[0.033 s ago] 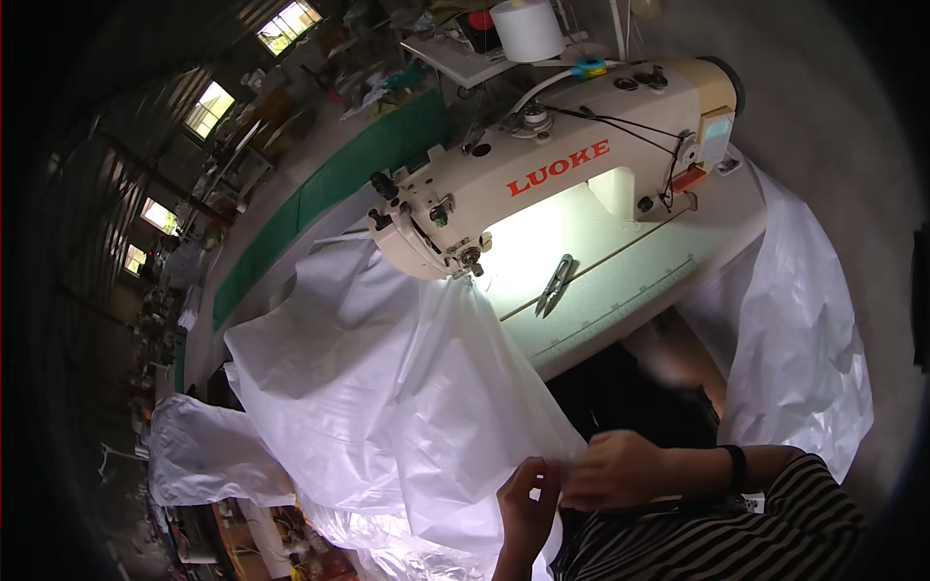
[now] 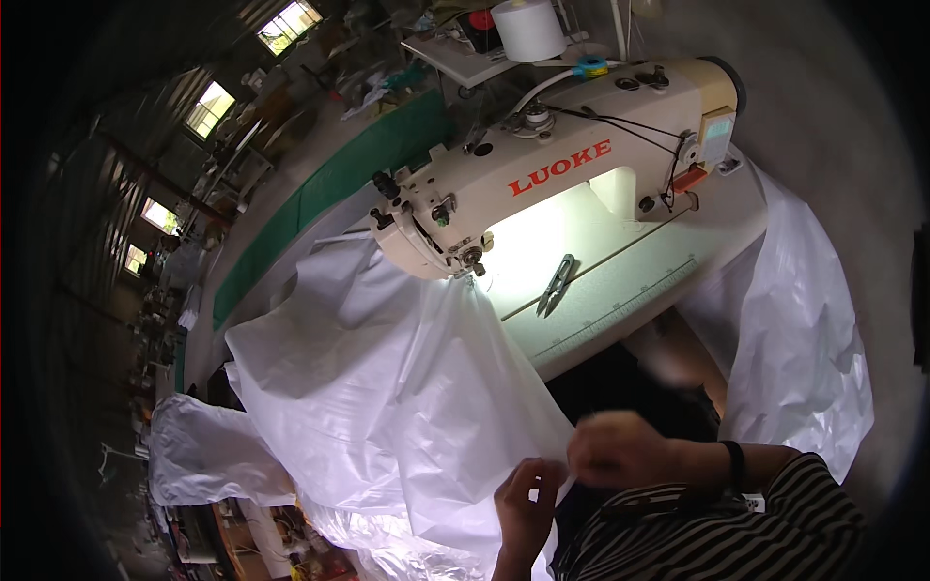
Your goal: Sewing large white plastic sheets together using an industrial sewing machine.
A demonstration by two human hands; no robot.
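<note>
A large white plastic-like sheet (image 2: 387,387) hangs in folds from the needle area of the sewing machine (image 2: 572,126) down towards me. My left hand (image 2: 528,494) pinches the near edge of this sheet, thumb and fingertips together in a loop. Just right of it, my right hand (image 2: 620,450) is curled closed, palm side hidden and somewhat blurred. Its fingertips are close to the sheet's edge and to my left fingertips; what they hold does not show. On the lit machine bed lies a pair of thread snips (image 2: 555,286), apart from both hands.
More white sheet (image 2: 799,329) drapes over the bed's right end. A white thread cone (image 2: 528,29) stands behind the machine. A green-edged table (image 2: 320,194) curves away at the back left. Another white piece (image 2: 213,450) hangs at the lower left, near cluttered shelves.
My right hand has moved slightly up, away from my left hand. The left hand keeps its pinch almost in place, and the sheet's near edge has shifted a little.
</note>
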